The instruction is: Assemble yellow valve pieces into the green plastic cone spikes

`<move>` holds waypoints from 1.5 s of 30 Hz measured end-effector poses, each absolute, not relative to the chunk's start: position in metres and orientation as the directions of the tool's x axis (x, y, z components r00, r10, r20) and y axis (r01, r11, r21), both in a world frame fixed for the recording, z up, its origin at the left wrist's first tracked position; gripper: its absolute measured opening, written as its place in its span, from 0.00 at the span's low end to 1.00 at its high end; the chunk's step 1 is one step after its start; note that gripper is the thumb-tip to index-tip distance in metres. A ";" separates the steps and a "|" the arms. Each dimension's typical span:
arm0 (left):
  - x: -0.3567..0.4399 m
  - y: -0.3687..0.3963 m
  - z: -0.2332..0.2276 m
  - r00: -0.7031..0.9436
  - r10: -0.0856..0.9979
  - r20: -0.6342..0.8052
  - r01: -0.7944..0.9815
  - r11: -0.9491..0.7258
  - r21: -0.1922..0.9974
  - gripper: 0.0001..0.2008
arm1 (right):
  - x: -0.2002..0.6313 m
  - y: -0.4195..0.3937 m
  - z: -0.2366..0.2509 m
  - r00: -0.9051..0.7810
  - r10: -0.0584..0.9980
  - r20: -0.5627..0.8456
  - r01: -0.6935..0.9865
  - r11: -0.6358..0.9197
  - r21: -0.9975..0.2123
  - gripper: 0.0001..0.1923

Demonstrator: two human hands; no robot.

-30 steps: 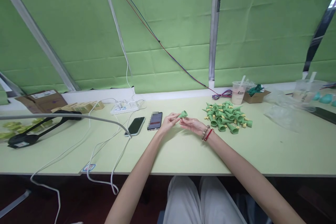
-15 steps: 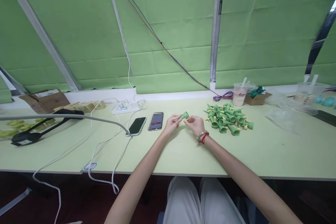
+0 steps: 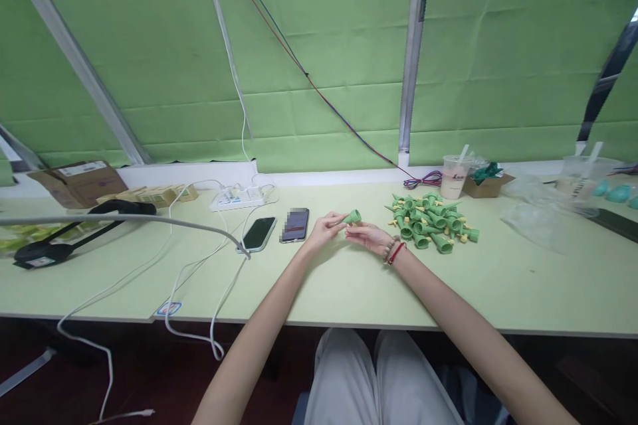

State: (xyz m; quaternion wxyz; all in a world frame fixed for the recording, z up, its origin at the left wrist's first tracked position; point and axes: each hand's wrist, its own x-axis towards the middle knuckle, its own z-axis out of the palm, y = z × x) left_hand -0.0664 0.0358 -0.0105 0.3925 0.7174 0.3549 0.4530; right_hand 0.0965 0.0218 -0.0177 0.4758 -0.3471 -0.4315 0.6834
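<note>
I hold the green cone (image 3: 351,216) in my left hand (image 3: 323,229); its grip is closed on the narrow end. My right hand (image 3: 366,236) touches it from below with loosely curled fingers, above the tabletop (image 3: 349,285), left of the cone pile (image 3: 431,220).

Two hands are in view, the left hand (image 3: 326,228) and the right hand (image 3: 367,236), with one green cone piece (image 3: 351,216) held between them. Two phones (image 3: 277,230) lie side by side on the table (image 3: 349,285), along with one white power strip (image 3: 238,198), one plastic cup (image 3: 452,176) with a straw, and one small open cardboard box (image 3: 487,182). The green cone pieces in the pile (image 3: 432,221) overlap too much for an exact count, but there are clearly more than a dozen.
</note>
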 end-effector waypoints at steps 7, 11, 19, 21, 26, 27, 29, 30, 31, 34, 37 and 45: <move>-0.059 0.045 -0.022 0.252 0.883 0.397 0.151 -0.441 0.885 0.18 | 0.081 0.027 -0.032 0.043 0.999 0.030 -0.284 0.041 -0.958 0.08; -0.058 0.046 -0.028 0.203 0.908 0.366 0.054 -0.384 0.922 0.19 | 0.084 0.026 -0.030 -0.057 0.998 0.011 -0.300 -0.007 -0.954 0.09; -0.067 0.039 -0.018 0.279 0.923 0.264 0.019 -0.280 0.960 0.22 | 0.099 0.022 -0.019 -0.451 0.887 -0.101 -0.443 -0.320 -0.838 0.04; -0.067 0.038 -0.016 0.301 0.906 0.297 0.039 -0.323 0.945 0.20 | 0.099 0.023 -0.021 -0.413 0.904 -0.109 -0.418 -0.294 -0.859 0.02; -0.062 0.040 -0.020 0.249 0.896 0.368 0.105 -0.403 0.909 0.17 | 0.095 0.029 -0.032 -0.156 0.987 -0.033 -0.390 -0.092 -0.916 0.12; -0.061 0.041 -0.021 0.227 0.901 0.370 0.115 -0.402 0.908 0.17 | 0.094 0.029 -0.034 -0.090 0.996 -0.006 -0.378 -0.040 -0.925 0.14; -0.059 0.042 -0.024 0.181 0.914 0.364 0.126 -0.388 0.913 0.16 | 0.091 0.029 -0.034 0.045 0.996 0.082 -0.322 0.092 -0.942 0.16; -0.058 0.042 -0.024 0.160 0.921 0.354 0.124 -0.375 0.919 0.17 | 0.089 0.029 -0.032 0.084 0.990 0.116 -0.299 0.136 -0.945 0.16; -0.059 0.042 -0.024 0.143 0.929 0.341 0.115 -0.358 0.927 0.17 | 0.088 0.027 -0.030 0.094 0.988 0.125 -0.294 0.148 -0.944 0.16; -0.061 0.041 -0.021 0.129 0.945 0.299 0.056 -0.308 0.950 0.20 | 0.087 0.021 -0.021 -0.062 0.998 0.013 -0.390 -0.012 -0.921 0.16; -0.063 0.038 -0.017 0.161 0.945 0.284 0.004 -0.289 0.957 0.22 | 0.090 0.017 -0.014 -0.263 0.960 -0.093 -0.458 -0.209 -0.864 0.10; -0.062 0.035 -0.008 0.192 0.928 0.319 0.030 -0.330 0.943 0.23 | 0.093 0.017 -0.009 -0.347 0.928 -0.139 -0.646 -0.344 -0.682 0.08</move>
